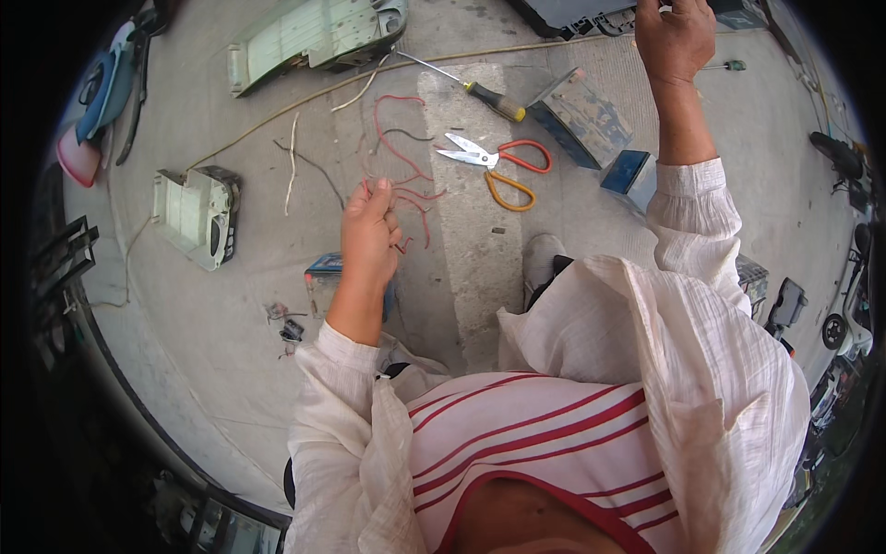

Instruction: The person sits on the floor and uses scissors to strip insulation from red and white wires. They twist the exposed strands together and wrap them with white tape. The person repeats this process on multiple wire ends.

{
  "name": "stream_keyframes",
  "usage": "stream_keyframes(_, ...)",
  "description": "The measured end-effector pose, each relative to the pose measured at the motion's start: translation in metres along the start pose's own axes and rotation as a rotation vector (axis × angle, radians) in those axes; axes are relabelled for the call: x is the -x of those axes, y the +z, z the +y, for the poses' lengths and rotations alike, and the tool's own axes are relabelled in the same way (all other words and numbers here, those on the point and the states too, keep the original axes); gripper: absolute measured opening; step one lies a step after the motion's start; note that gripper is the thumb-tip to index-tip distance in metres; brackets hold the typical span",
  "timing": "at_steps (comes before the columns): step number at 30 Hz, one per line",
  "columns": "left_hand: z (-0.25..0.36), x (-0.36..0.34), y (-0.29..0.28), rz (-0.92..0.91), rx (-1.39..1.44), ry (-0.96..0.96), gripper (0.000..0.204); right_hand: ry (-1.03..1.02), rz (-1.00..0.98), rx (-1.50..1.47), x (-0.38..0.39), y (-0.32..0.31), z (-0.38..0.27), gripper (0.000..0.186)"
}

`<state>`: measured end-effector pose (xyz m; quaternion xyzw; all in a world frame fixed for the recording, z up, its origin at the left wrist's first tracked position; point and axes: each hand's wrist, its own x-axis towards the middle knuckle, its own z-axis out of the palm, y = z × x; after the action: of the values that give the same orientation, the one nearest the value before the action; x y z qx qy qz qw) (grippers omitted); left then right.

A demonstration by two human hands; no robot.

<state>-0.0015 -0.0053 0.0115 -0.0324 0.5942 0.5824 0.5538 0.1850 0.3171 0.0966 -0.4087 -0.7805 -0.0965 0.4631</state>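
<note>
My left hand (371, 233) is closed in a pinch on thin red wires (427, 195), whose ends spread out to its right just above the concrete. Far off to the right, my right hand (676, 42) reaches to the top edge beside a black plastic case (591, 18). Its fingertips are cut off there, so what it touches is hidden. Between the hands lie scissors (487, 159) with parted blades and one red, one orange handle. Beyond them rests a screwdriver (496, 101) with a black and yellow handle. Loose dark wire (321, 166) and white wire (293, 171) lie nearby.
Box-shaped batteries stand around me: a scuffed one (591, 115), a blue-topped one (630, 175) and one by my left forearm (323, 277). Pale plastic housings lie far ahead (318, 32) and left (189, 217). A long tan cable (268, 120) crosses the floor. A scooter (854, 323) stands far right.
</note>
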Motion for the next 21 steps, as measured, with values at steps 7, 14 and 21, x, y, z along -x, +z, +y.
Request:
stream_keyframes(7,0.016,0.011,0.033,-0.057,0.030,0.039,0.015,-0.077,-0.963,-0.977,0.108,-0.012,-0.112,0.009)
stream_keyframes(14,0.018,0.020,0.035,-0.148,0.109,-0.001,0.017,-0.038,-0.962,-1.043,0.128,-0.014,-0.134,0.008)
stream_keyframes(21,0.018,0.018,0.034,-0.193,0.112,-0.097,0.013,-0.113,-0.866,-0.949,0.131,-0.016,-0.130,0.008)
